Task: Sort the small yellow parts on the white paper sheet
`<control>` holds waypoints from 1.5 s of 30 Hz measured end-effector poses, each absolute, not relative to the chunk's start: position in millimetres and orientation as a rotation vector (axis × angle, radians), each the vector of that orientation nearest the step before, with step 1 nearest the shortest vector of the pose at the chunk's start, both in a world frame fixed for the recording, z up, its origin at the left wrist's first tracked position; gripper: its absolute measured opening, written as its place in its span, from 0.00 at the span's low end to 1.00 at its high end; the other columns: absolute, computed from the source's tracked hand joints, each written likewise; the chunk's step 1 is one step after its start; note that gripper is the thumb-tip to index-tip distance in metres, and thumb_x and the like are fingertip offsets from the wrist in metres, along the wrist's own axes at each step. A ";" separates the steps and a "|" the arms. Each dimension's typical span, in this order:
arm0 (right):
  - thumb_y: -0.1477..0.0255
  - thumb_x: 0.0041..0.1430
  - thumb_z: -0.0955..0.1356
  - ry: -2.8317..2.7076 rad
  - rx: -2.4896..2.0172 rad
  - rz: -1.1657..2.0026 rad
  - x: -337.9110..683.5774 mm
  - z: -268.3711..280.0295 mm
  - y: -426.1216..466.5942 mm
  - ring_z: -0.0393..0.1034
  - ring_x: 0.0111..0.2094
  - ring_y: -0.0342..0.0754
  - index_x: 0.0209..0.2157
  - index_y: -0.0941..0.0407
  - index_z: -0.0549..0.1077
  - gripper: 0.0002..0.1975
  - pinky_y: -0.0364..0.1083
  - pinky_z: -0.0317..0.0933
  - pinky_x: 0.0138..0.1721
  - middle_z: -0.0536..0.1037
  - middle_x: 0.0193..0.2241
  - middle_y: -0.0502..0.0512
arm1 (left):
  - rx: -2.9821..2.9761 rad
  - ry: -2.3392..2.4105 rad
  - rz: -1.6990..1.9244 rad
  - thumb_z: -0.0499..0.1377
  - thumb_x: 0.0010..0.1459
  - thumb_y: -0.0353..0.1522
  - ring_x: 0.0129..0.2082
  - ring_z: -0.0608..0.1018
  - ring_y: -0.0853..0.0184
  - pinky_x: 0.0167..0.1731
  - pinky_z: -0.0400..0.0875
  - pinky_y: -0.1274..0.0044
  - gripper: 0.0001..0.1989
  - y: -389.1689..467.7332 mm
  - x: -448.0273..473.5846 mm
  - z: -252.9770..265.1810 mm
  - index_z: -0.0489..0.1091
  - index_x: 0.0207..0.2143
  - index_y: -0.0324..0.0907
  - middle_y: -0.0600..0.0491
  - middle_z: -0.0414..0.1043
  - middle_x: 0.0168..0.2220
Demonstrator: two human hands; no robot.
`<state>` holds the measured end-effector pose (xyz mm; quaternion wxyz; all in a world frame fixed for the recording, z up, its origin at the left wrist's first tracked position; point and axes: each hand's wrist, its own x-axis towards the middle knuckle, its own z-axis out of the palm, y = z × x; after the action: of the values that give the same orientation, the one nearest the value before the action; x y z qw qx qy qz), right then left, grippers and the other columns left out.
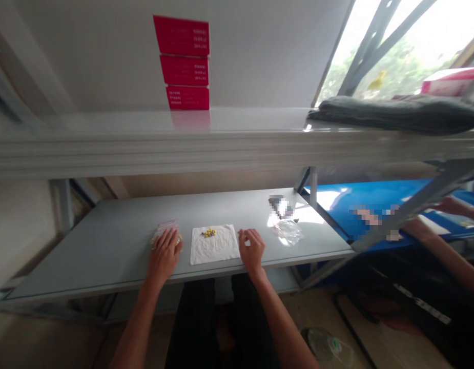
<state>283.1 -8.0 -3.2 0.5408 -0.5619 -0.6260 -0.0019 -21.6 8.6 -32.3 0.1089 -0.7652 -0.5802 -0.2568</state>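
My left hand (166, 252) lies with its fingers stretched out over a clear plastic bag (168, 224) that has small yellow pieces in it. Between my hands a white cloth (215, 251) is spread on the grey table, with a little cluster of yellow and dark pieces (209, 233) on its far half. My right hand (252, 250) is at the cloth's right edge, its fingers curled and thumb and forefinger together. Whatever is at those fingertips is too small to make out.
Right of my right hand lies a crumpled clear bag (288, 232), with a blurred-out item behind it. Three red boxes (188, 72) are stacked on the shelf (255, 120) above, which also carries a dark folded cloth (394, 114). Another person's arms reach over a blue table (336, 205).
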 end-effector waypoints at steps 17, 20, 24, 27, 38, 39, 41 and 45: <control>0.71 0.67 0.62 -1.540 -1.595 -0.560 412.5 0.4 -0.5 0.73 0.41 0.54 0.44 0.58 0.78 0.13 0.50 0.59 0.44 0.81 0.37 0.61 | -2.193 -1.636 -0.900 0.45 0.69 0.42 0.70 0.52 0.48 0.65 0.45 0.50 0.35 15.7 -27.7 -30.2 0.40 0.71 0.33 0.34 0.60 0.65; 0.72 0.66 0.64 -1.552 -1.346 -0.377 377.6 26.5 -8.1 0.74 0.41 0.52 0.44 0.57 0.77 0.11 0.51 0.63 0.47 0.81 0.39 0.60 | -2.118 -1.606 -1.081 0.50 0.68 0.41 0.71 0.50 0.48 0.65 0.42 0.48 0.36 -0.2 -12.5 -4.9 0.41 0.71 0.38 0.36 0.53 0.69; 0.72 0.65 0.65 -1.771 -1.042 0.216 296.9 56.1 -22.5 0.74 0.32 0.45 0.41 0.55 0.77 0.08 0.44 0.68 0.37 0.81 0.38 0.56 | -2.330 -1.417 -1.342 0.56 0.65 0.40 0.69 0.57 0.52 0.65 0.52 0.54 0.27 -27.0 27.8 36.7 0.60 0.65 0.47 0.46 0.59 0.67; 0.70 0.64 0.67 -1.820 -0.950 0.543 245.9 59.6 -24.2 0.75 0.31 0.44 0.38 0.53 0.77 0.06 0.43 0.68 0.37 0.81 0.39 0.53 | -2.495 -1.415 -1.472 0.59 0.63 0.41 0.60 0.69 0.53 0.59 0.64 0.59 0.16 -31.9 47.9 54.6 0.74 0.51 0.47 0.47 0.76 0.52; 0.78 0.60 0.68 -1.949 -1.344 0.124 222.0 3.9 24.3 0.68 0.42 0.53 0.38 0.53 0.80 0.10 0.51 0.63 0.46 0.78 0.39 0.57 | -2.335 -2.171 -2.256 0.64 0.53 0.43 0.21 0.76 0.66 0.27 0.73 0.76 0.17 2.2 25.6 9.3 0.79 0.35 0.38 0.53 0.77 0.22; 0.78 0.61 0.68 -1.995 -1.354 0.094 221.1 1.7 23.6 0.68 0.43 0.54 0.39 0.52 0.80 0.10 0.51 0.63 0.47 0.77 0.40 0.57 | -2.357 -2.158 -2.255 0.65 0.54 0.43 0.21 0.76 0.67 0.27 0.73 0.76 0.16 1.9 26.1 4.4 0.79 0.35 0.39 0.53 0.76 0.21; 0.78 0.62 0.68 -2.055 -1.365 0.057 219.7 -0.9 21.4 0.67 0.44 0.54 0.40 0.52 0.81 0.10 0.52 0.63 0.48 0.77 0.41 0.58 | -2.412 -2.088 -2.253 0.65 0.54 0.42 0.25 0.78 0.66 0.30 0.74 0.75 0.15 1.4 26.3 -3.4 0.80 0.35 0.40 0.52 0.78 0.25; 0.77 0.64 0.67 -2.074 -1.376 0.034 219.0 -4.2 20.6 0.66 0.43 0.54 0.39 0.53 0.80 0.09 0.51 0.62 0.47 0.77 0.41 0.58 | -2.472 -1.981 -2.209 0.66 0.54 0.41 0.39 0.80 0.63 0.40 0.76 0.74 0.15 3.3 23.7 -12.8 0.80 0.41 0.42 0.48 0.79 0.42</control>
<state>219.0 20.6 -4.2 0.3207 -0.5236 -0.7892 0.0129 23.7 3.3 -12.8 -0.3524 -0.5989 -0.4801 -0.5354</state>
